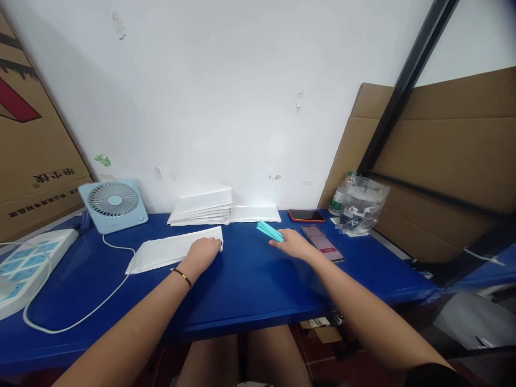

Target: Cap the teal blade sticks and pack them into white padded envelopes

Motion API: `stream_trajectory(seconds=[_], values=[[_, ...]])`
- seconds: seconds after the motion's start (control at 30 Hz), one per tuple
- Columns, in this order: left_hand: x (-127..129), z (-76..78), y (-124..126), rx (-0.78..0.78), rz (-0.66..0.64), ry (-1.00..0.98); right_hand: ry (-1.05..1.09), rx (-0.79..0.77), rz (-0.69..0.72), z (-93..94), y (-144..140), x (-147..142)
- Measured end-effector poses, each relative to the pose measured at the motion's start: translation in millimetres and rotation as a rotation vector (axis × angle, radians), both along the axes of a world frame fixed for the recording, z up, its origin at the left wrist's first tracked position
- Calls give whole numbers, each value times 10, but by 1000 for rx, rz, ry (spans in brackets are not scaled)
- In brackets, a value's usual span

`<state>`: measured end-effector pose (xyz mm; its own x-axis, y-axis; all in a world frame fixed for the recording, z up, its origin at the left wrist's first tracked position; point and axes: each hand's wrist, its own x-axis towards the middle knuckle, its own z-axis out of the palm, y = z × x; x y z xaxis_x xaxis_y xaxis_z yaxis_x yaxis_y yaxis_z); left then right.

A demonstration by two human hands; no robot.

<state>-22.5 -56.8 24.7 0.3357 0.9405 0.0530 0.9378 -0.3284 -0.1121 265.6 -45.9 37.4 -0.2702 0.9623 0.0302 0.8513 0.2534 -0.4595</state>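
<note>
My left hand (205, 251) rests on the right end of a flat white padded envelope (161, 252) lying on the blue table (250, 279), fingers curled over its edge. My right hand (292, 246) holds a small bundle of teal strips (269, 231) by its near end, just above the table. A stack of white envelopes (201, 207) lies against the wall behind my left hand, with a single white envelope (255, 214) to its right.
A light-blue desk fan (113, 204) with a white cable and a white power strip (24, 266) sit at the left. Two phones (306, 215) (322, 243), a plastic bottle (338, 199) and a clear bag (363, 207) lie at the right. Cardboard stands at both sides.
</note>
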Motion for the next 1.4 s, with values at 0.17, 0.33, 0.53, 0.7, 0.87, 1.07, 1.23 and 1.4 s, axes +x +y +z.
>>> stream_trajectory(seconds=[0.17, 0.33, 0.53, 0.7, 0.87, 1.07, 1.23, 1.4], values=[[114, 40, -498, -122, -531, -248, 90, -1, -23, 44, -1, 201], [-40, 36, -675, -277, -667, -390, 60, -1, -56, 6, 8, 340], [-122, 37, -449, -293, -270, -543, -30, -19, -76, -111, -28, 356], [389, -69, -500, -165, -132, -454, 12, -30, -120, -170, -2, 386], [565, -122, -441, -168, -159, -353, 128, 7, -217, -10, 46, 744], [417, -20, -285, -211, -170, -345, -43, 2, -261, 110, 23, 1066], [402, 10, -268, -225, -154, -358, -240, -78, -317, -76, 108, 944], [488, 32, -316, -85, -148, -583, -237, -170, -308, -181, 232, 713]])
